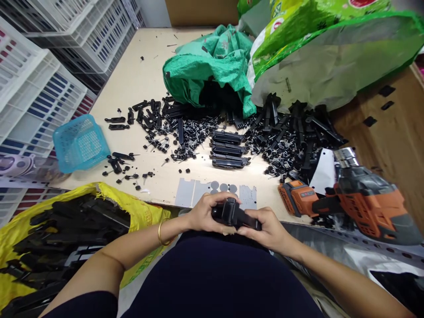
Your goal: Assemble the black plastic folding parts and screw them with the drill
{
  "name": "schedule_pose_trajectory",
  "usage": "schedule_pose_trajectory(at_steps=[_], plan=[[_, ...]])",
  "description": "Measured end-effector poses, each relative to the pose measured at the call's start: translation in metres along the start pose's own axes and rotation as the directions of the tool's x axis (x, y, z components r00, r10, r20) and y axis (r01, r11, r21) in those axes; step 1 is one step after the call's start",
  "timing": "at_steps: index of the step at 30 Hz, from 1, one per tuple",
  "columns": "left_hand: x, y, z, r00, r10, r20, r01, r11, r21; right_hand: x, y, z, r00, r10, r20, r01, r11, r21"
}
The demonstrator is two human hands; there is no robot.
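Note:
Both my hands hold one black plastic part (231, 213) close to my body, at the table's front edge. My left hand (206, 213) wraps around its left end, with a gold bangle on that wrist. On the right end, the fingers of my right hand (265, 226) are closed. Just beyond my hands lie flat grey cut-out pieces (184, 192), some rectangular and some round. Farther back, several long black plastic parts (228, 162) are stacked in a row. Small black pieces with metal pins (192, 137) are heaped around them.
An orange cordless drill (367, 201) stands at the right. A green sack (205, 66) and a printed bag (304, 66) lie at the back. A blue basket (81, 143) sits left, near white crates (49, 84). A yellow sack (145, 221) full of black parts is at lower left.

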State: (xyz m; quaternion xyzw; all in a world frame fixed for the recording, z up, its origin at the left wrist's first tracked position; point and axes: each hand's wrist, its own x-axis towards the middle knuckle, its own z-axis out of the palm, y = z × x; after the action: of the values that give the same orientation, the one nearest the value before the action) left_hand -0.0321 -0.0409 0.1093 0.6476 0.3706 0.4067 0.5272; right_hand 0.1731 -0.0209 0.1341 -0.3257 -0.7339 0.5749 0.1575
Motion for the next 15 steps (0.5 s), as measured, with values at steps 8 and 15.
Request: schedule_pose_trajectory(at_steps=[8,15], plan=[[0.008,0.015,0.022,0.973,0.029,-0.229,-0.080,0.972,-0.219,0.002,-0.005,0.015,0.977,0.052,-0.205,0.008,0.960,0.280],[0.036,0.009,0.021,0.892,0.387,-0.235,-0.378,0.922,0.083,0.034,0.010,0.011,0.817,0.076,-0.571,0.237,0.860,0.453]])
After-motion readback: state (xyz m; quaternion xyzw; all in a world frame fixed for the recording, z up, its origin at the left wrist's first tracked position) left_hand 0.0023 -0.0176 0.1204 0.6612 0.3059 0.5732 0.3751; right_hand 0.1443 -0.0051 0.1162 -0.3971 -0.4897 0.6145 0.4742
